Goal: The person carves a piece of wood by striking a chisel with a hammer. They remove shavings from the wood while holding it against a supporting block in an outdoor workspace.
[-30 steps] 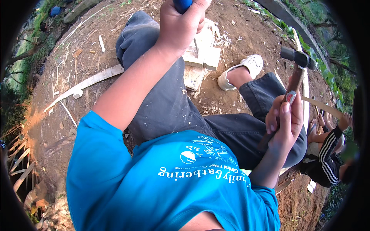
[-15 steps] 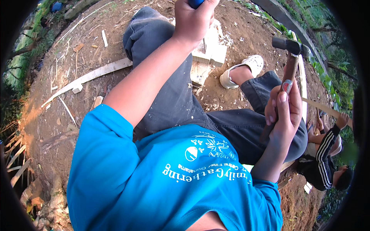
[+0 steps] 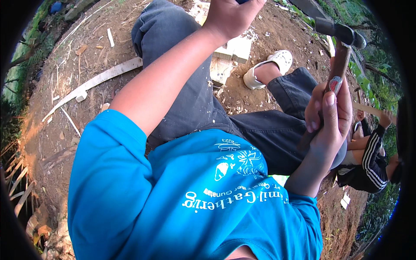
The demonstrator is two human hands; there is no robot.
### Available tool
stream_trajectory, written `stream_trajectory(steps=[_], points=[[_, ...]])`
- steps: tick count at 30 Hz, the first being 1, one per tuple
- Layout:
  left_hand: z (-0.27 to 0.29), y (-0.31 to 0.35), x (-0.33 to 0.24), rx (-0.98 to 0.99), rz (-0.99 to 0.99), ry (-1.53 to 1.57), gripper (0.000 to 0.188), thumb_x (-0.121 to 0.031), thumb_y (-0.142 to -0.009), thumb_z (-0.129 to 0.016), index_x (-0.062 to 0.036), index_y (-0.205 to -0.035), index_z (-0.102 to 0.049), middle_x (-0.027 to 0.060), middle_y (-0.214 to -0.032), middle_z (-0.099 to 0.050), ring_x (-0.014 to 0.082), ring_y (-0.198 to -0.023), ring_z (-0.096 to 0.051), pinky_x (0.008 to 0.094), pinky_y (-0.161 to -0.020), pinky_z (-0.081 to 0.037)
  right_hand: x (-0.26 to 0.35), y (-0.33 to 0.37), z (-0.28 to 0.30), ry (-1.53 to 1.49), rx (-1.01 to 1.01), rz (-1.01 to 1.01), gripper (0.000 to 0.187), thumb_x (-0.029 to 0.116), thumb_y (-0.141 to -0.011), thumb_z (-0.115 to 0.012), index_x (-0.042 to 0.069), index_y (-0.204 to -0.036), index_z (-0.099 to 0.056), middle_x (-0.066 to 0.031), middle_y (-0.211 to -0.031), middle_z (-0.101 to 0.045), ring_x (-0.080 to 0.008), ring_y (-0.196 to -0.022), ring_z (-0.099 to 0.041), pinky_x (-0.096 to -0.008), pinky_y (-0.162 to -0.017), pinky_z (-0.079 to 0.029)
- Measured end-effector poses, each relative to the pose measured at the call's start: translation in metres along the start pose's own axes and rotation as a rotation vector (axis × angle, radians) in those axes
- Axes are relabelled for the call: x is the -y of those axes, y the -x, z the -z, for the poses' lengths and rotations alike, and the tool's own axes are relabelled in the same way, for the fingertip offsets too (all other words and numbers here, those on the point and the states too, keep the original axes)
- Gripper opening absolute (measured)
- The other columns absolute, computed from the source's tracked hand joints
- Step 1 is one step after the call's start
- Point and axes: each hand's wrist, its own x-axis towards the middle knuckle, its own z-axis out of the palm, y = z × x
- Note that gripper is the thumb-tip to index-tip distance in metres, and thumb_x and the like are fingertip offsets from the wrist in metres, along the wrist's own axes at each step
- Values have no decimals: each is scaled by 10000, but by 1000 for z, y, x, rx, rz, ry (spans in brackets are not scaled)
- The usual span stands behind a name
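My left hand (image 3: 234, 19) is closed around the blue handle of a chisel (image 3: 242, 1) at the top edge; its blade is hidden now. Beneath that hand lies a pale wooden block (image 3: 239, 50) with chips about it, partly covered by my hand and forearm. My right hand (image 3: 330, 108) grips a hammer (image 3: 342, 58) by its brown wooden handle, thumb laid along it. The dark metal head points up, off to the right and apart from the chisel.
My bent legs in dark trousers (image 3: 173, 95) frame the block. A white clog (image 3: 269, 69) is on my foot. At left a long curved wood strip (image 3: 102, 80) lies on the dirt among scraps. Another person in a black striped sleeve (image 3: 370, 160) sits at right.
My right hand has lifted the hammer slightly up and to the right. My left hand with the chisel has shifted right and tilted, and the view has moved a little.
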Motion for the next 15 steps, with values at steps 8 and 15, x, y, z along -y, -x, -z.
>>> stream_trajectory(steps=[8,15], points=[[-24,5,4,221,-272,-189,190,-213,-916,-728,-70,-830,-637,18,-660,-621,104,-599,-587,313,-552,-454,9,4,5,-58,25,61,559,239,-1034,-577,-94,-1457,-428,1,-782,-528,4,-501,-390,-147,-430,-296],[-50,54,31,840,-233,-532,122,-228,-749,-733,-125,-807,-704,122,-702,-696,297,-670,-715,408,-624,-570,9,10,13,-135,-16,49,605,244,-1016,-611,-89,-1479,-408,-3,-794,-536,-2,-515,-406,-146,-443,-310]])
